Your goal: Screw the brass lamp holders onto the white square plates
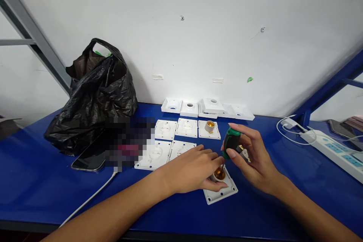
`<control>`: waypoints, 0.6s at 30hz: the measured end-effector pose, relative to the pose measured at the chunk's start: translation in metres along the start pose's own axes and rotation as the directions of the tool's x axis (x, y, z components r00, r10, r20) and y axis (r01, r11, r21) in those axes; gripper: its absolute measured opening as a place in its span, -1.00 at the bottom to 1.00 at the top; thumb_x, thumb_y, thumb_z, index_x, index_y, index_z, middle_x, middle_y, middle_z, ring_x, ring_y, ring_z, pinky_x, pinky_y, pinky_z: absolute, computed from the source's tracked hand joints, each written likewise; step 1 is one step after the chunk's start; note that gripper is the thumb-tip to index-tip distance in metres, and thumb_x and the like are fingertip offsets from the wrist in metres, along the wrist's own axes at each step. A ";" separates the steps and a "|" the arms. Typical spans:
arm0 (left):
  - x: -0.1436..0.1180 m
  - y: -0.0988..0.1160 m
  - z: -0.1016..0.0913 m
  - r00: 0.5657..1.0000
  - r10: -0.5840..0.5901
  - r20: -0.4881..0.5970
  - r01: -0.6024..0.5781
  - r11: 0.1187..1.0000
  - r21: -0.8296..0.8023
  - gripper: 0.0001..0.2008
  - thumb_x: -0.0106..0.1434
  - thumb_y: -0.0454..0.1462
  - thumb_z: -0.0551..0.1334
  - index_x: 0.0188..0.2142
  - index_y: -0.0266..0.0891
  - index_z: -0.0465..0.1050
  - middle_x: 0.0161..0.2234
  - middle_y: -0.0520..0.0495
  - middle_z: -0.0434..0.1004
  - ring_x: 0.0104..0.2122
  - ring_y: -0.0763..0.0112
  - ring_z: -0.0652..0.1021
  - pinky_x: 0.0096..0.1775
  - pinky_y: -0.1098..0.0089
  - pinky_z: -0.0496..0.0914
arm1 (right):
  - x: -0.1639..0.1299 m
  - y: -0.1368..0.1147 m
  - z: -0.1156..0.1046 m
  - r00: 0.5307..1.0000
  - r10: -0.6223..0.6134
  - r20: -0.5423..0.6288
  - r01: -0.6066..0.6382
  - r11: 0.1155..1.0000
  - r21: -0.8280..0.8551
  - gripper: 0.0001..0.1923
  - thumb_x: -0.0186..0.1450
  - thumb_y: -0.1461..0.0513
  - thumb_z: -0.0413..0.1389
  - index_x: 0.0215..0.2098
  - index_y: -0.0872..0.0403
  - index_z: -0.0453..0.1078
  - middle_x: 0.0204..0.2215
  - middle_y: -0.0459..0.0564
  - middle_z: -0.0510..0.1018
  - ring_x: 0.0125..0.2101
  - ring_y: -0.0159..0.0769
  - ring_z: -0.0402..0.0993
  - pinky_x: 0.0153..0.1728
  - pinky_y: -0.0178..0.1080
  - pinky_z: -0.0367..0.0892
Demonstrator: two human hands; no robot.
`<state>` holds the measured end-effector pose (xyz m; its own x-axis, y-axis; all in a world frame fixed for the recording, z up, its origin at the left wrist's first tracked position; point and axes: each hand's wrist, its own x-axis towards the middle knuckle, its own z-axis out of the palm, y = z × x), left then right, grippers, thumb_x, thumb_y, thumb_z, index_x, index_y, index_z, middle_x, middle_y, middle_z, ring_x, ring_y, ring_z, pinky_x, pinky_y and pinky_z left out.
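Observation:
My right hand (256, 160) grips a green and black screwdriver (231, 141) by its handle, fingers bent round it. The thin shaft points down into a lamp socket (220, 174) with a brass-coloured inside. Fingers and thumb of my left hand (193, 168) close around that socket, which sits on a square white plastic plate (222, 196) on the blue table. Where the screwdriver tip meets the socket is hard to see. Brass-coloured pieces (244, 154) show partly behind my right fingers; I cannot tell whether they are held or lie on the table.
Several white plates (165, 130) lie in rows beyond my hands, one bearing another socket (210, 126). White covers (189, 109) line the wall. At left are a black plastic bag (96, 94), a phone (89, 159) and a cable (87, 201); at right, a power strip (334, 151).

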<state>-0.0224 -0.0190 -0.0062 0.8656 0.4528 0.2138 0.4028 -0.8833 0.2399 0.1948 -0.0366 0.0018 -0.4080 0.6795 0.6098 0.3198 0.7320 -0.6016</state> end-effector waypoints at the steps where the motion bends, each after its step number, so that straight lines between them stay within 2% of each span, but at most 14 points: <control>1: 0.000 0.000 0.001 1.000 0.000 -0.006 0.000 1.000 0.002 -0.64 0.42 0.03 0.35 -0.24 -0.21 0.42 -0.28 -0.02 0.63 -0.29 0.23 0.60 -0.08 0.19 0.44 | 0.000 0.000 0.000 1.000 -0.001 0.001 0.001 1.000 0.003 -0.35 0.50 0.27 0.14 0.46 -0.24 0.06 0.16 0.09 0.48 -0.24 -0.29 0.59 -0.27 -0.18 0.64; 18: 0.000 -0.001 0.002 1.000 0.004 -0.014 -0.004 0.999 0.033 -0.63 0.42 0.05 0.34 -0.23 -0.21 0.43 -0.25 -0.04 0.64 -0.27 0.20 0.60 -0.10 0.18 0.43 | 0.004 -0.004 0.000 1.000 -0.002 0.023 0.003 0.999 -0.036 -0.30 0.49 0.28 0.14 0.48 -0.27 0.03 0.24 0.09 0.46 -0.22 -0.27 0.61 -0.31 -0.19 0.64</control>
<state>-0.0224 -0.0187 -0.0086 0.8632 0.4506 0.2277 0.4091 -0.8886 0.2074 0.1916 -0.0373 0.0064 -0.4279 0.6764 0.5995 0.3493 0.7355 -0.5806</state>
